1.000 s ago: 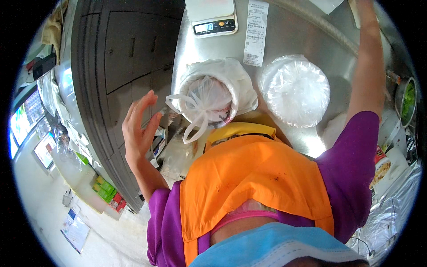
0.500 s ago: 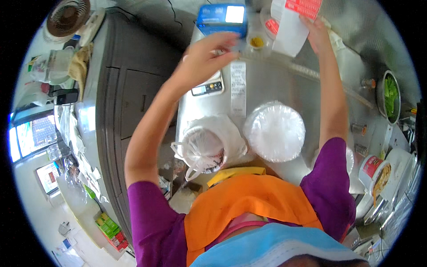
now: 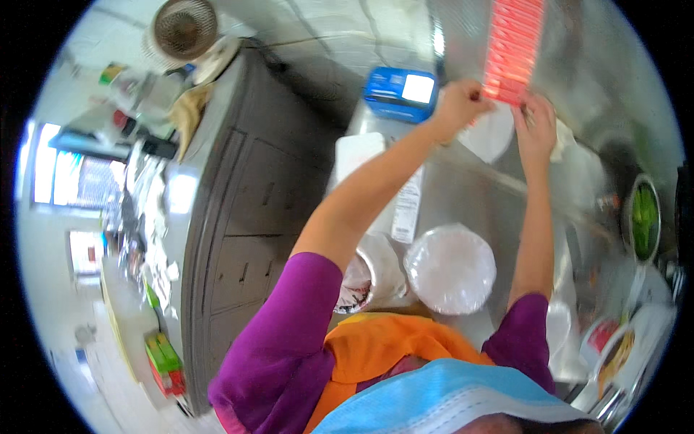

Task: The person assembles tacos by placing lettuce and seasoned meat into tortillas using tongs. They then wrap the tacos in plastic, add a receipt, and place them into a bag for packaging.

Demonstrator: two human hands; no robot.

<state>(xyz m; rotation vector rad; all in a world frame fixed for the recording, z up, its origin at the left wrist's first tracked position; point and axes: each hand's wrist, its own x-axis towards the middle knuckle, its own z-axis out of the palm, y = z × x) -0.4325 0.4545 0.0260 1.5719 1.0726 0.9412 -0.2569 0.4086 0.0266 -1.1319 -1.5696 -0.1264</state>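
Note:
A strip of red printed stickers (image 3: 512, 50) hangs between my hands at the far side of the steel table. My left hand (image 3: 463, 108) pinches its lower left corner, fingers closed. At the lower right edge, my right hand (image 3: 536, 130) grips the same strip between thumb and fingers. Just below the strip is a round whitish piece (image 3: 489, 137), partly covered by my hands; its kind is unclear. To the left of my left hand stands a blue box (image 3: 400, 94) with a white panel.
A white scale (image 3: 359, 153) and a printed receipt (image 3: 406, 213) lie partly under my left forearm. Nearer me are a plastic-wrapped round stack (image 3: 450, 269) and a white plastic bag (image 3: 387, 271). At right stand a bowl of greens (image 3: 643, 217) and a food tub (image 3: 614, 351). A grey cabinet (image 3: 249, 195) flanks the left.
My left hand has moved right and taken hold of the sticker strip beside my right hand. The strip's red face now shows more fully. The whole view has shifted and tilted.

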